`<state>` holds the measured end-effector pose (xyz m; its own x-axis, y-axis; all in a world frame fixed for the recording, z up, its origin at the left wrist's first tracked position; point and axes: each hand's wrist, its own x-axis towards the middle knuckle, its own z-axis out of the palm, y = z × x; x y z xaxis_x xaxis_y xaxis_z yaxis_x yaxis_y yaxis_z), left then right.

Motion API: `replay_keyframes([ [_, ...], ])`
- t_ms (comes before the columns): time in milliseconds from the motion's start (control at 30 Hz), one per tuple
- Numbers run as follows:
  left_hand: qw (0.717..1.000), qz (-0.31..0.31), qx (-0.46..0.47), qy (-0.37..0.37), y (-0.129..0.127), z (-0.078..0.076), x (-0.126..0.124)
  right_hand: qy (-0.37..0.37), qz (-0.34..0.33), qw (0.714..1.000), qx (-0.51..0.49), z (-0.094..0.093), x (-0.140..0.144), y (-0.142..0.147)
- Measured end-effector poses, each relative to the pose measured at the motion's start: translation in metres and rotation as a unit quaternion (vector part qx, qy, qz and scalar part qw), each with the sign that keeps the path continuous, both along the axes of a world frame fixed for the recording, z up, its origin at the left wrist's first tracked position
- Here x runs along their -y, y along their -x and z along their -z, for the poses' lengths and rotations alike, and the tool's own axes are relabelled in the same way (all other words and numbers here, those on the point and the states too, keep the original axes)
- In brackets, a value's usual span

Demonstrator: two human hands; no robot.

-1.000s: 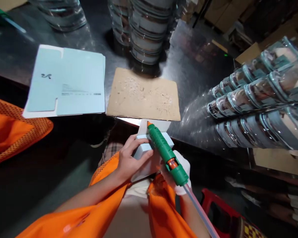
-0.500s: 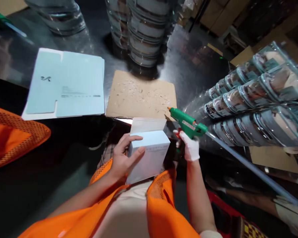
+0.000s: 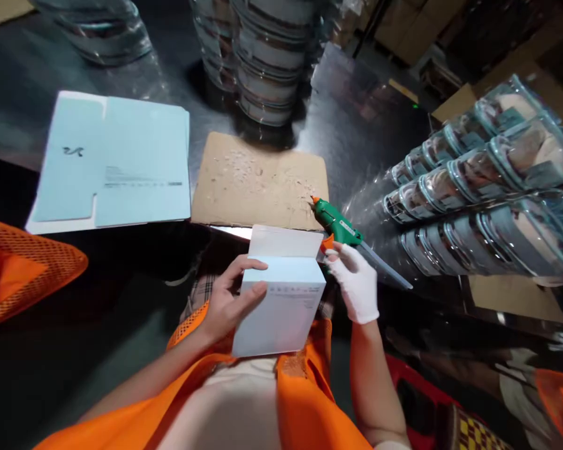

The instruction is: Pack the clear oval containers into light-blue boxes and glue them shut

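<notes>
My left hand (image 3: pixel 228 300) grips the left side of a pale blue carton (image 3: pixel 286 306) held over my lap, its top flap (image 3: pixel 286 240) standing open. My right hand (image 3: pixel 356 284), in a white glove, is wrapped around the handle of a green glue gun (image 3: pixel 338 225) just right of the carton. The gun lies low at the table's near edge, and its orange tip touches the corner of a brown cardboard sheet (image 3: pixel 258 181) speckled with glue drops. A clear glue stick pokes out of the gun's back end.
A stack of flat pale blue carton blanks (image 3: pixel 112 162) lies on the steel table (image 3: pixel 356 106) at the left. Rows of clear plastic packs (image 3: pixel 488 187) fill the right side, with tall stacks (image 3: pixel 267 56) behind the cardboard. Orange mesh fabric (image 3: pixel 19 269) is at far left.
My right hand took the glue gun off the carton's flap, swung it out to the right and lowered it to the table edge. The left hand kept hold of the carton.
</notes>
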<state>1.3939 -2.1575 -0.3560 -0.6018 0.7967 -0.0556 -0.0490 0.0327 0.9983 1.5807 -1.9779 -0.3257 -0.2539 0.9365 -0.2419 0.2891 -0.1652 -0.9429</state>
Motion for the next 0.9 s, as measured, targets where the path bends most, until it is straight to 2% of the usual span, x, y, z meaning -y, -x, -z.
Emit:
replay_keyframes([
  [100, 1.0, 0.01, 0.02, -0.009, -0.002, 0.004, 0.0, 0.125, -0.059, 0.986, -0.091, 0.0, 0.013, 0.01],
  [200, 0.998, -0.015, 0.062, -0.01, -0.006, 0.01, -0.002, 0.145, -0.069, 0.981, -0.109, 0.004, 0.01, 0.005],
  [267, 0.993, -0.044, 0.108, -0.025, -0.007, 0.013, -0.007, 0.113, -0.104, 0.983, -0.104, 0.005, 0.008, -0.002],
  [333, 0.985, -0.061, 0.153, -0.054, -0.006, 0.016, -0.014, 0.063, -0.181, 0.974, -0.121, 0.004, 0.008, -0.008],
  [400, 0.982, -0.05, 0.162, -0.079, -0.002, 0.016, -0.019, 0.011, -0.259, 0.956, -0.136, 0.003, 0.01, -0.012],
  [533, 0.995, -0.012, 0.045, -0.084, 0.012, 0.013, -0.021, -0.101, -0.323, 0.936, -0.092, 0.003, 0.009, -0.011],
  [633, 0.997, 0.017, -0.012, -0.079, 0.018, 0.008, -0.019, -0.186, -0.379, 0.903, -0.081, 0.004, 0.003, -0.01],
  [733, 0.994, 0.044, -0.044, -0.085, 0.019, 0.002, -0.02, -0.217, -0.41, 0.883, -0.08, 0.004, -0.003, -0.012],
  [900, 0.992, 0.058, -0.074, -0.086, 0.016, -0.012, -0.025, -0.224, -0.389, 0.892, -0.059, 0.011, 0.002, -0.016],
])
